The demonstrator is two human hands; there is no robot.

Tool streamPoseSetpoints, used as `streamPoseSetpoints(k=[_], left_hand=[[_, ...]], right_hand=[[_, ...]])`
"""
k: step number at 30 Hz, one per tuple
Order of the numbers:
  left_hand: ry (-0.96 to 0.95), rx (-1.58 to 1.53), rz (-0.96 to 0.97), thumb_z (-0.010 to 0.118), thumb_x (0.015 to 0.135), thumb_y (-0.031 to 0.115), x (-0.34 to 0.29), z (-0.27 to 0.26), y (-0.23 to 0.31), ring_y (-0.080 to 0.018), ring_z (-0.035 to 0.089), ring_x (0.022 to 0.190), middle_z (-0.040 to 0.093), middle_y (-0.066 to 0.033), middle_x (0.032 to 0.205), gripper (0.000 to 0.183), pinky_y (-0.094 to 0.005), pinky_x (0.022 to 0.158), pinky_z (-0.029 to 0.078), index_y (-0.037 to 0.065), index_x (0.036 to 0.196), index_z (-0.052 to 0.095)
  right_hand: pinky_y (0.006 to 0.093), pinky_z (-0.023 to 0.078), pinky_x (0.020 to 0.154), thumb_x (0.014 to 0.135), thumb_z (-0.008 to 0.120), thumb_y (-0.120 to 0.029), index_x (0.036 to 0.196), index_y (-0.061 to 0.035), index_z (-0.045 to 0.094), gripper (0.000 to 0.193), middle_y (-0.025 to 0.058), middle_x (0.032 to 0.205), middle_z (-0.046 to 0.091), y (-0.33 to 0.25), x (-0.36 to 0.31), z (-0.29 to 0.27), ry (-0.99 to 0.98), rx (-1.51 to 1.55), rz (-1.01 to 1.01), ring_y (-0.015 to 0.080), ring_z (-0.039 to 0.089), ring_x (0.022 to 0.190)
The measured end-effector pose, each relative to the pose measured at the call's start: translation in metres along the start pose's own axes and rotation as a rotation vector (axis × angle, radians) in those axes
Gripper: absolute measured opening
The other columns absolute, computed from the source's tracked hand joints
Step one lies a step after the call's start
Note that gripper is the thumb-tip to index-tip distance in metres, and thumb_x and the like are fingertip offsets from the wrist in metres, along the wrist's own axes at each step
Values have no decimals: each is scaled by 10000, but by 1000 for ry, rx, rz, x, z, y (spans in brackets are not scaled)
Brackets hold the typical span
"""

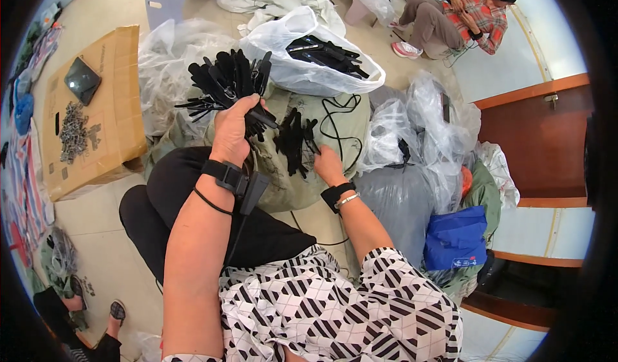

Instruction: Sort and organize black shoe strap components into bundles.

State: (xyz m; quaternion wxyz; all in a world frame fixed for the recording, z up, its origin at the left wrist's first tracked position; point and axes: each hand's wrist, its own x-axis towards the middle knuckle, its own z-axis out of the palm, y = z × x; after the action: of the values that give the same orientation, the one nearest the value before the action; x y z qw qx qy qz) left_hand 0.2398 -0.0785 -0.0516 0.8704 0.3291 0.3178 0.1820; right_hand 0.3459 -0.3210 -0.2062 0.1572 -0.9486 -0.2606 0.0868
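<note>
My left hand (233, 127) is closed around a fanned bundle of black flat strips (225, 82) with small metal fittings among them. Below and right of it, a loose heap of similar black strips (293, 142) lies on a grey-green cloth-like bundle (277, 191). At that heap's right edge my right hand (328, 165) pinches the end of one black strip, its fingertips partly hidden. Beyond both hands, an open white plastic bag (290, 69) holds many more black pieces (325, 56). A black cord (341, 114) curls on the cloth just right of the heap.
Left stands a cardboard box (122, 111) bearing a pile of small metal parts (74, 133) and a dark, flat device (82, 80). Stuffed clear bags (399, 188) and a blue bag (456, 236) crowd my right. Another person (463, 17) sits far right; a stool (174, 1) stands beyond.
</note>
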Motion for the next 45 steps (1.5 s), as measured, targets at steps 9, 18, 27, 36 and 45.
streamPoseSetpoints(k=[9, 18, 27, 36, 45], left_hand=[[-41, 6, -97, 646, 771, 176, -4, 1, -2, -147, 584, 694, 632, -47, 774, 149, -285, 668, 471, 31, 800, 646], [-85, -22, -106, 634, 774, 164, -1, -6, -6, -153, 588, 648, 630, -51, 744, 140, -287, 625, 485, 24, 783, 641], [-66, 22, -186, 656, 763, 175, -2, -5, -8, -161, 599, 661, 630, -58, 752, 165, -282, 615, 496, 20, 816, 635], [-212, -33, -236, 664, 766, 188, -10, 3, -2, -145, 600, 699, 628, -36, 811, 197, -279, 653, 496, 29, 878, 631], [-231, 168, -213, 678, 739, 157, -8, 1, 11, -135, 592, 740, 638, -38, 850, 215, -259, 671, 471, 18, 901, 652]], right_hand=[[316, 422, 421, 857, 479, -147, 838, 26, 536, 183, 118, 649, 569, 26, 0, -10, -123, 780, 316, 183, 526, 453], [246, 359, 380, 857, 460, -106, 898, -8, 553, 141, 81, 719, 594, 3, -1, -8, -382, 1114, 792, 112, 444, 455], [234, 439, 479, 865, 534, -72, 1113, -2, 513, 259, 104, 769, 600, -54, -18, -53, -76, 1631, 673, 110, 506, 538], [201, 457, 612, 841, 576, -51, 960, 31, 580, 144, 79, 820, 638, -163, 18, -84, 124, 1331, -67, 78, 573, 697], [327, 443, 563, 775, 567, -60, 846, -26, 567, 79, 174, 732, 556, -159, 24, -124, 130, 138, -647, 362, 523, 633]])
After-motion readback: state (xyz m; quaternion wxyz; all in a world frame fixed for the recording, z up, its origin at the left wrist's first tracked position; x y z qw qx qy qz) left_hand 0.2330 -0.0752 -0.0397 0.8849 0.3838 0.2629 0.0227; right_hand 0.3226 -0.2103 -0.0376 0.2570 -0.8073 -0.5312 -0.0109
